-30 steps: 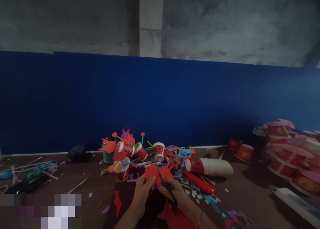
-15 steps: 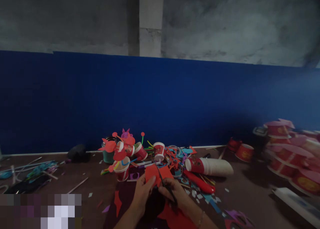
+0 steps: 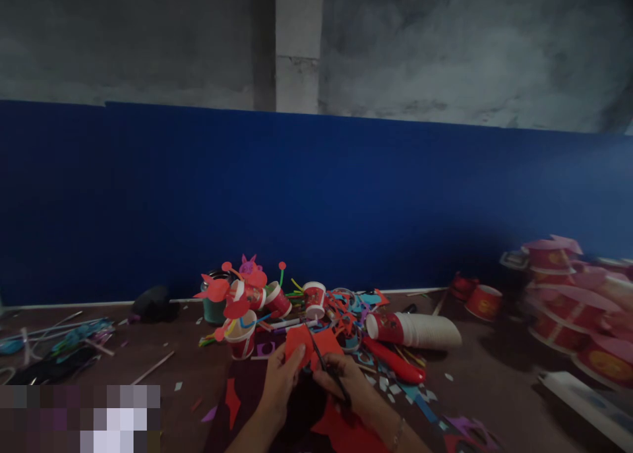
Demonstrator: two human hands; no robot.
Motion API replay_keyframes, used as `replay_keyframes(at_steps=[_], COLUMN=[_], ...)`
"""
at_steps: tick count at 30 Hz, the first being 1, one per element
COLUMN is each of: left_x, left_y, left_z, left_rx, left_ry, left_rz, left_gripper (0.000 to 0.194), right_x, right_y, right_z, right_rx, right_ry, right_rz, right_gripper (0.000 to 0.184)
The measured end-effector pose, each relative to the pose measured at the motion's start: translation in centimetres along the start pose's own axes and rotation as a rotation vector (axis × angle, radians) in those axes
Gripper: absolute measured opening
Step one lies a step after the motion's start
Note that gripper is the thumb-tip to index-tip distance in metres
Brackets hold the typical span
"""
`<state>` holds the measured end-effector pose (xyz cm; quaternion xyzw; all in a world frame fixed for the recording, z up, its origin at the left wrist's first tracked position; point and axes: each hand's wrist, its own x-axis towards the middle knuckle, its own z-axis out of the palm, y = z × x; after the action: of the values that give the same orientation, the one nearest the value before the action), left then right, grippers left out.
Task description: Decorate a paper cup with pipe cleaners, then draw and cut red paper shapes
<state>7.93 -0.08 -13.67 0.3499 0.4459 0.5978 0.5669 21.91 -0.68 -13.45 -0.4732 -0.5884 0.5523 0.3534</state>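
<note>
Near the front of the table, my left hand (image 3: 281,379) pinches the left part of a red paper piece (image 3: 299,342) between thumb and fingers. My right hand (image 3: 349,386) is wrapped round a pair of dark scissors (image 3: 317,353), whose blades lie across the middle of the red paper, pointing away from me. A larger red sheet (image 3: 346,430) rests below my right wrist. Just beyond the hands, a paper cup (image 3: 314,299) with a red print sits among coloured paper scraps.
Decorated cups (image 3: 241,334) with red cutouts stand at the left. A stack of paper cups (image 3: 410,330) lies on its side at the right, behind a long red object (image 3: 395,361). Red cups with pink tops (image 3: 568,308) are piled far right. A blue panel (image 3: 316,202) rises behind the table.
My left hand and the red paper have shifted very slightly to the left. The scissors stay across the paper, nearly still.
</note>
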Motion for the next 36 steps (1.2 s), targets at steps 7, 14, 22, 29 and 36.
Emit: replay_keyframes(at_steps=[7,14,22,29,36], left_x=[-0.1,0.1,0.1,0.5,0.5], left_y=[0.1,-0.2,-0.2,-0.7,-0.8], left_z=[0.1,-0.1,-0.1,-0.1,-0.3], left_rx=[0.010,0.002,-0.036,-0.075,-0.072], left_ry=[-0.002,0.010,0.023,-0.029,-0.014], left_rz=[-0.002,-0.005,0.002,0.008,-0.011], left_gripper=[0.058,0.059,0.058,0.054,0.052], right_x=[-0.1,0.3,-0.1,-0.3,-0.2], right_y=[0.4,0.7,0.1,-0.1,-0.3], right_z=[-0.1,-0.2,-0.1,-0.1,-0.2], right_rx=[0.054,-0.034,-0.022,0.021,-0.047], right_ry=[-0.020,0.003,-0.001,-0.016,0.002], right_rz=[0.030,0.002,-0.010,0.011,-0.001], right_gripper=[0.039,0.037,0.035,0.037,0.037])
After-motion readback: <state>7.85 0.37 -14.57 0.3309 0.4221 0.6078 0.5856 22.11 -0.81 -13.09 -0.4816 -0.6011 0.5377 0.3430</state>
